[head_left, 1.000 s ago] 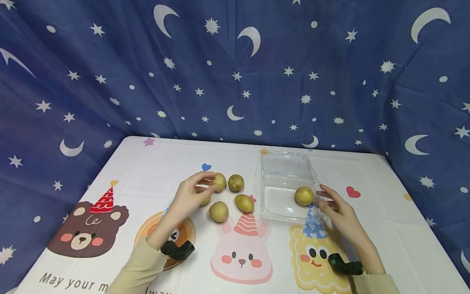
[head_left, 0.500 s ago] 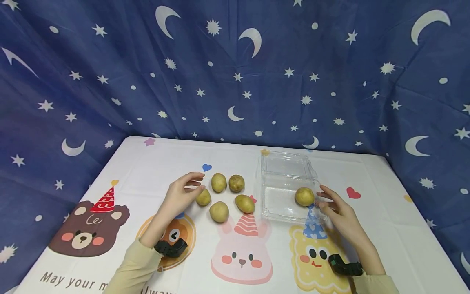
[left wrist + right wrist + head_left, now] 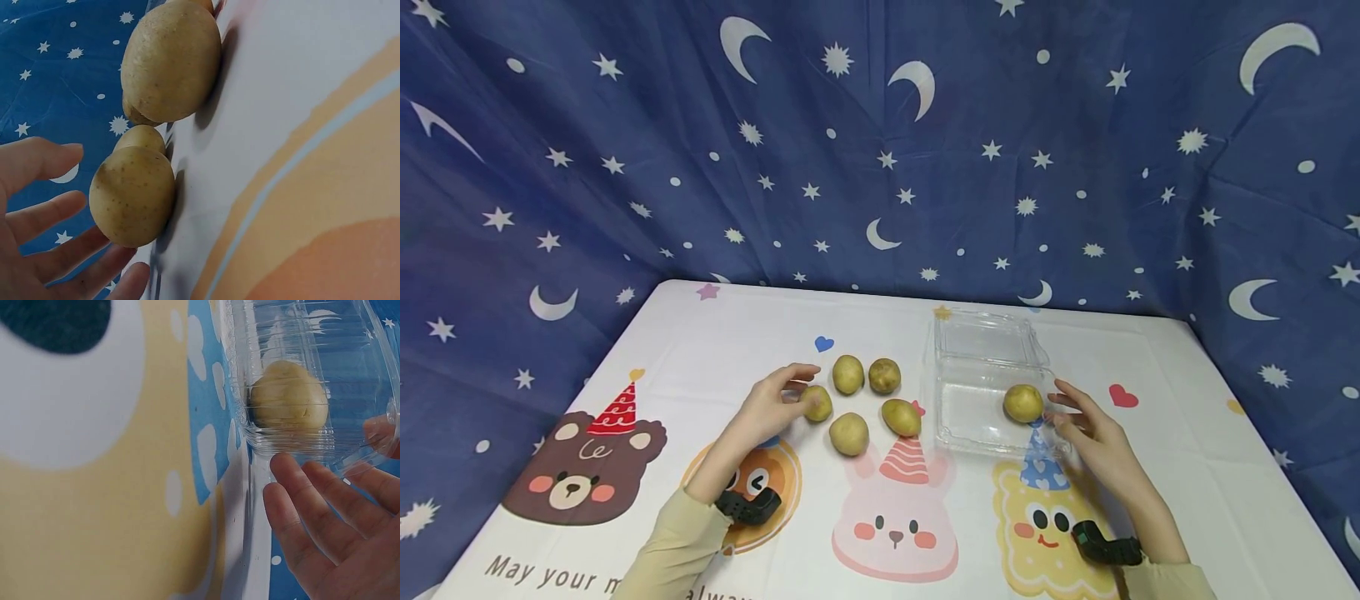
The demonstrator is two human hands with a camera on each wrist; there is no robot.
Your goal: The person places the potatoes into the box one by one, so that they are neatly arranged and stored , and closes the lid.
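My left hand (image 3: 767, 407) is at the leftmost potato (image 3: 817, 403), thumb and fingers spread around its near left side. In the left wrist view the thumb stands apart from that potato (image 3: 132, 197), and some fingertips reach behind it; whether they touch is unclear. Several more potatoes lie close by, among them a round one (image 3: 849, 434) in front and an oval one (image 3: 901, 417) to the right. My right hand (image 3: 1093, 433) rests with extended fingers along the right side of a clear plastic clamshell box (image 3: 966, 425). A single potato (image 3: 1023, 403) sits inside it, at the right.
The box's lid (image 3: 985, 337) is folded back toward the rear of the table. A printed white tablecloth (image 3: 760, 325) covers the table. Behind it hangs a blue curtain (image 3: 805, 100) with moons and stars.
My left hand has drawn back to the left from the rear potato and come down to the leftmost one. My right hand stays beside the box.
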